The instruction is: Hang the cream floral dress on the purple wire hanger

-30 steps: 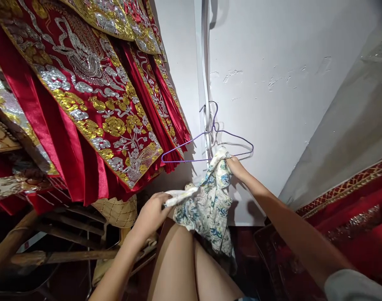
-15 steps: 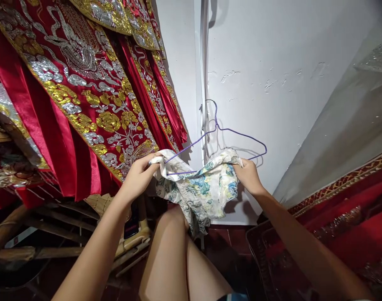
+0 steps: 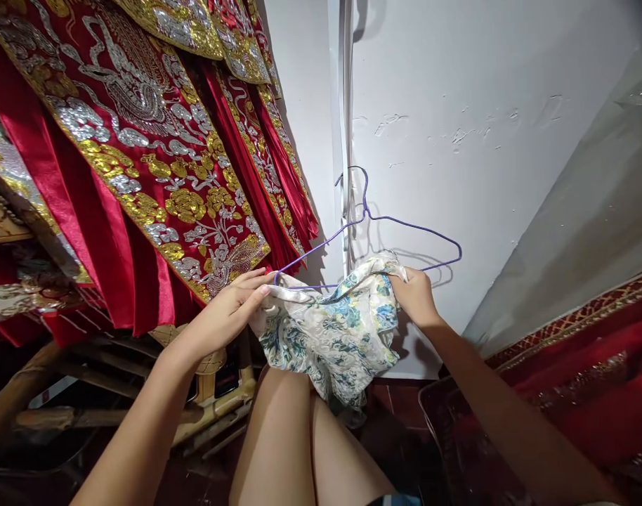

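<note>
The left hand (image 3: 230,310) is no longer sitting low; its grip is clamping the garment (image 3: 336,337) beside the hanger's (image 3: 413,226) left corner. The right hand (image 3: 418,299) is pinching the other side, the garment draping between them across the lower bar.

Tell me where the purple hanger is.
The purple hanger is at mid-height in the head view, against the white wall, right of the red embroidered cloth.
</note>
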The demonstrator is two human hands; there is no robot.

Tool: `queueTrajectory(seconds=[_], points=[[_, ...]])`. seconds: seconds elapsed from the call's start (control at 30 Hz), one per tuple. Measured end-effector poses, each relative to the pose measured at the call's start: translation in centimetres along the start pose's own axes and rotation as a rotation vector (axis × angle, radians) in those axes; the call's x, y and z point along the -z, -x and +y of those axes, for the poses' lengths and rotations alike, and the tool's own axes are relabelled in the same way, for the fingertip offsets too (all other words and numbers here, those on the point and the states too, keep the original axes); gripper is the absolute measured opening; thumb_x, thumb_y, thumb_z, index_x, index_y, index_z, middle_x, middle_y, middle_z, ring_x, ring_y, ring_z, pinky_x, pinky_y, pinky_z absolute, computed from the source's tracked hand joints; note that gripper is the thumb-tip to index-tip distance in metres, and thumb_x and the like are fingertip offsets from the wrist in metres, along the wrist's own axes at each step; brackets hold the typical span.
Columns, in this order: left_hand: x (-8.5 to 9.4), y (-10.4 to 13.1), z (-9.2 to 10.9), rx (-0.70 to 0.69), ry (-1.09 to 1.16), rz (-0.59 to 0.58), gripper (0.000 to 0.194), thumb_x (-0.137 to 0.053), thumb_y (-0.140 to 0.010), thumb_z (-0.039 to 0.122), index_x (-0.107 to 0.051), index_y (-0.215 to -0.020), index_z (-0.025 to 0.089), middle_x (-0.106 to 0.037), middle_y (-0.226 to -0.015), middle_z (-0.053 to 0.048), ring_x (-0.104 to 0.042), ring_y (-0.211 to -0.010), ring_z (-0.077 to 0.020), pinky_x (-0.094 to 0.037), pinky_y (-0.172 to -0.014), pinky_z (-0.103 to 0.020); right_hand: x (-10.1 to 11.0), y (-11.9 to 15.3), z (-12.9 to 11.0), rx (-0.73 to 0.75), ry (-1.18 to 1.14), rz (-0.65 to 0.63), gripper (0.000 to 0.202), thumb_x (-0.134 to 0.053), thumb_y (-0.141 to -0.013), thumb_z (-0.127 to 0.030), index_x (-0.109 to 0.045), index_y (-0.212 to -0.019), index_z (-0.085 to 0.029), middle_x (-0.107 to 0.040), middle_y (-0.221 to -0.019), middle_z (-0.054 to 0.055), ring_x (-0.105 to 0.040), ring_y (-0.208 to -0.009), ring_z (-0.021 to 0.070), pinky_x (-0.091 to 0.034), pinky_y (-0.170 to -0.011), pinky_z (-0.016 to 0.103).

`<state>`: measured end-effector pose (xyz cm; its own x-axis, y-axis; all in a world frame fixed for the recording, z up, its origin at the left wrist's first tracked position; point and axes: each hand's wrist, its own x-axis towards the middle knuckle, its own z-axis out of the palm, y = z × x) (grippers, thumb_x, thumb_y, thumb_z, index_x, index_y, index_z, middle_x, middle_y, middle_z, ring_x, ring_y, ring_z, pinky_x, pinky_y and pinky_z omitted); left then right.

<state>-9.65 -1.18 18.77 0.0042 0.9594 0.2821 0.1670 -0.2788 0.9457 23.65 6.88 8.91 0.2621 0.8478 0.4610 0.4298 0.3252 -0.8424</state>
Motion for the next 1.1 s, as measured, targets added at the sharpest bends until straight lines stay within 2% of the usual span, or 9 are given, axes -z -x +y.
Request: queueTrajectory(seconds=[0.17, 0.27, 0.37, 0.5, 0.57, 0.63, 0.77, 0.97, 1.1], points=[[-1.1, -0.8, 0.1, -0.158, -0.246, -0.036, 0.011, -0.076, -0.077, 0.028, -0.074, -0.069, 0.02, -0.075, -0.115, -0.01, -0.056, -0.126, -0.0335, -0.031, -0.118, -0.039, -0.5, 0.7, -0.2, -0.03, -0.071, -0.084, 0.038, -0.058, -0.075, -0.038, -0.029, -0.055, -0.024, -0.026, -0.055, -0.004, -0.026, -0.056, 0.0099, -0.019, -0.047, 0.025], [-2.6, -2.1, 0.0, -0.226, -0.374, -0.052, 0.032, -0.066, -0.086, 0.042, -0.071, -0.065, 0.018, -0.076, -0.1, -0.01, -0.066, -0.102, -0.0293, -0.046, -0.101, -0.034, -0.8, 1.4, -0.2, -0.052, -0.127, -0.159, 0.038, -0.06, -0.074, -0.04, -0.032, -0.054, -0.023, -0.028, -0.054, -0.004, -0.027, -0.055, 0.0098, -0.02, -0.047, 0.025], [-3.3, -3.6, -0.2, -0.264, -0.314, 0.002, 0.048, -0.068, -0.083, 0.05, -0.059, -0.047, 0.018, -0.072, -0.08, -0.008, -0.064, -0.082, -0.023, -0.05, -0.084, -0.03, -0.4, 1.4, -0.2, -0.055, -0.137, -0.156, 0.038, -0.061, -0.073, -0.041, -0.033, -0.054, -0.023, -0.028, -0.054, -0.004, -0.028, -0.055, 0.0098, -0.021, -0.047, 0.024], [-1.9, -4.7, -0.1, -0.228, -0.077, 0.155, 0.046, -0.074, -0.077, 0.051, -0.06, -0.05, 0.016, -0.069, -0.078, -0.008, -0.061, -0.077, -0.0188, -0.049, -0.074, -0.028, 1.1, 0.6, -0.1, -0.038, -0.089, -0.092, 0.037, -0.062, -0.07, -0.039, -0.034, -0.052, -0.022, -0.028, -0.052, -0.005, -0.027, -0.054, 0.0093, -0.019, -0.045, 0.024], [-1.3, -5.1, 0.2, -0.207, -0.06, 0.157, 0.044, -0.072, -0.079, 0.053, -0.065, -0.057, 0.016, -0.066, -0.073, -0.007, -0.059, -0.071, -0.0177, -0.048, -0.069, -0.028, 1.4, 0.3, -0.2, -0.045, -0.076, -0.097, 0.037, -0.063, -0.069, -0.038, -0.034, -0.051, -0.022, -0.028, -0.051, -0.005, -0.027, -0.053, 0.009, -0.018, -0.045, 0.024], [-1.5, -5.6, 0.6, -0.246, -0.162, 0.05, 0.047, -0.069, -0.081, 0.055, -0.063, -0.055, 0.016, -0.064, -0.073, -0.007, -0.056, -0.068, -0.0168, -0.046, -0.066, -0.027, 1.2, 0.5, -0.5, -0.068, -0.095, -0.14, 0.038, -0.062, -0.069, -0.039, -0.034, -0.051, -0.022, -0.029, -0.051, -0.005, -0.028, -0.053, 0.009, -0.018, -0.045, 0.024], [-3.2, -7.5, 1.2, -0.4, -0.442, -0.121, 0.058, -0.058, -0.09, 0.049, -0.038, -0.045, 0.019, -0.054, -0.071, -0.005, -0.05, -0.069, -0.0154, -0.041, -0.067, -0.028, 0.3, 1.5, -1.1, -0.154, -0.161, -0.238, 0.037, -0.062, -0.069, -0.04, -0.034, -0.053, -0.023, -0.031, -0.052, -0.004, -0.031, -0.052, 0.0094, -0.02, -0.046, 0.024], [-3.2, -9.5, -0.7, -0.363, -0.687, 0.022, 0.051, -0.053, -0.092, 0.042, -0.033, -0.05, 0.02, -0.049, -0.069, -0.004, -0.049, -0.074, -0.0178, -0.037, -0.068, -0.03, 1.2, 1.8, -1.2, -0.127, -0.132, -0.173, 0.041, -0.064, -0.069, -0.039, -0.03, -0.053, -0.023, -0.027, -0.053, -0.005, -0.027, -0.054, 0.009, -0.017, -0.047, 0.024], [-4.8, -9.2, -0.8, -0.271, -0.771, 0.082, 0.053, -0.048, -0.096, 0.042, -0.026, -0.051, 0.022, -0.033, -0.054, 0.0, -0.035, -0.056, -0.0149, -0.027, -0.058, -0.031, 0.8, 1.8, -1.2, -0.131, -0.122, -0.173, 0.04, -0.063, -0.07, -0.041, -0.032, -0.054, -0.023, -0.028, -0.054, -0.004, -0.028, -0.056, 0.0098, -0.018, -0.048, 0.024]])
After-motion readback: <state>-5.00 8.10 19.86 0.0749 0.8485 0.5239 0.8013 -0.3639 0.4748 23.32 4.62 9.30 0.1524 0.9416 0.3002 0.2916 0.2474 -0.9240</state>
